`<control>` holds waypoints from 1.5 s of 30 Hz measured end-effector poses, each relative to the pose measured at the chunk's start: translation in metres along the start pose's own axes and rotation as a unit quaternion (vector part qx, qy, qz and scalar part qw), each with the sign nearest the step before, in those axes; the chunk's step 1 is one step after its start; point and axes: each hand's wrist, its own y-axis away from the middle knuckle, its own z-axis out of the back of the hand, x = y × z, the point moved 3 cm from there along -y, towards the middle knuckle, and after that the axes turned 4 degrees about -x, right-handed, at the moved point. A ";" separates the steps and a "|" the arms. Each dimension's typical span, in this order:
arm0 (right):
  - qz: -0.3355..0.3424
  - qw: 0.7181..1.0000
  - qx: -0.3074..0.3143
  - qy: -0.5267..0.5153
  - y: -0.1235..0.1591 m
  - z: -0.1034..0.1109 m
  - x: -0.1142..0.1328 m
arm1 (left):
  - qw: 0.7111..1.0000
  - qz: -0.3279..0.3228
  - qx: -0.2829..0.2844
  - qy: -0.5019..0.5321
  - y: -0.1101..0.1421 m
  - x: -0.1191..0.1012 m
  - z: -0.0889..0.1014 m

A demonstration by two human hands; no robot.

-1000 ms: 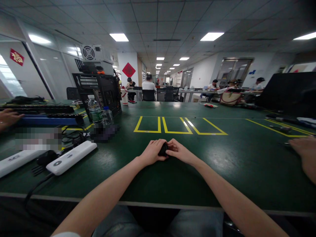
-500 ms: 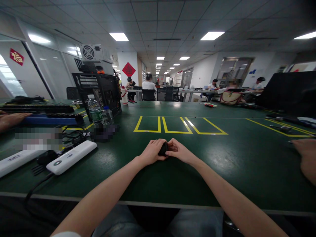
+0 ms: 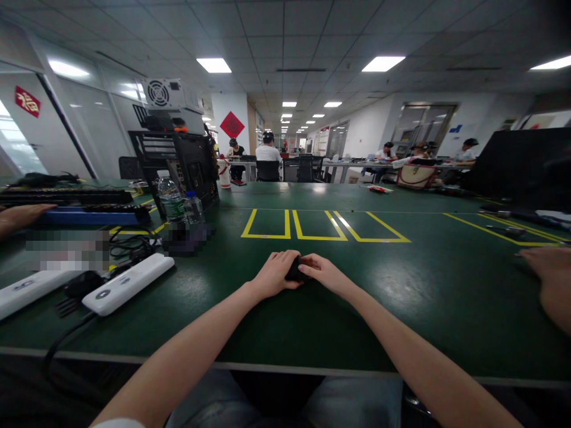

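Observation:
Low over the green table (image 3: 289, 333), a small black object (image 3: 293, 273) sits between my two hands; its kind cannot be made out. My left hand (image 3: 277, 273) wraps round its left side, thumb along the near edge. From the right, my right hand (image 3: 325, 272) has its bent fingers and thumb closed on the object's other side. The fingers cover much of it. Just beyond my hands, yellow tape outlines (image 3: 319, 239) mark the tabletop.
To the left lie a white power strip (image 3: 129, 284), black cables (image 3: 129, 244) and plastic bottles (image 3: 170, 199). An open computer case (image 3: 178, 160) stands behind them. Another person's hand (image 3: 27, 219) is at far left, and another hand (image 3: 546, 279) at far right.
My right thumb and fingers have shifted slightly up and left on the black object. My left hand stays nearly still. The hand at far right has moved slightly left.

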 end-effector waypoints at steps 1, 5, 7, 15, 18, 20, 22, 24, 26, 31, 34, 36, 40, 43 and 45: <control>0.002 1.000 0.008 0.003 0.001 0.000 0.000 | 1.000 -0.001 0.000 -0.001 0.000 0.000 0.000; 0.043 0.998 0.042 -0.007 0.003 -0.001 0.004 | 1.000 -0.002 0.003 0.002 0.000 0.000 0.001; 0.049 0.998 0.049 -0.007 0.004 -0.001 0.004 | 1.000 -0.003 0.003 0.005 0.000 0.000 0.001; 0.025 0.999 0.002 0.023 0.002 0.000 0.005 | 1.000 -0.001 0.005 0.010 0.000 -0.001 0.002; 0.004 1.000 0.013 0.013 0.003 0.000 0.004 | 1.000 -0.002 0.003 0.006 0.000 -0.001 0.001; 0.012 1.000 0.024 0.004 0.003 -0.001 0.004 | 1.000 -0.005 0.001 0.003 0.000 -0.001 0.001; 0.027 0.999 0.037 -0.014 0.004 -0.002 0.005 | 1.000 -0.004 -0.001 -0.001 0.001 0.000 0.000; 0.034 0.998 0.047 -0.030 0.004 -0.002 0.006 | 1.000 -0.002 -0.002 -0.004 0.001 0.000 0.000; 0.035 0.998 0.043 -0.023 0.005 -0.002 0.007 | 1.000 -0.003 -0.002 -0.005 0.000 0.000 0.000; 0.047 0.999 -0.002 0.024 0.004 -0.001 0.008 | 1.000 -0.006 -0.004 0.000 0.000 -0.001 0.000; 0.010 1.000 -0.009 0.022 0.001 -0.001 0.001 | 1.000 -0.003 -0.002 0.002 0.000 -0.002 0.001; -0.010 1.000 0.004 0.014 0.000 -0.001 -0.002 | 1.000 -0.002 0.000 0.002 0.000 -0.003 0.002; 0.018 0.999 0.042 -0.005 0.004 -0.002 0.003 | 1.000 0.004 0.007 0.000 0.001 -0.003 0.002; 0.037 0.998 0.045 -0.005 0.007 -0.002 0.009 | 1.000 0.006 0.006 0.000 0.000 -0.002 0.001; 0.041 0.999 0.027 0.015 0.008 -0.001 0.011 | 1.000 0.007 0.006 0.001 0.000 -0.001 0.001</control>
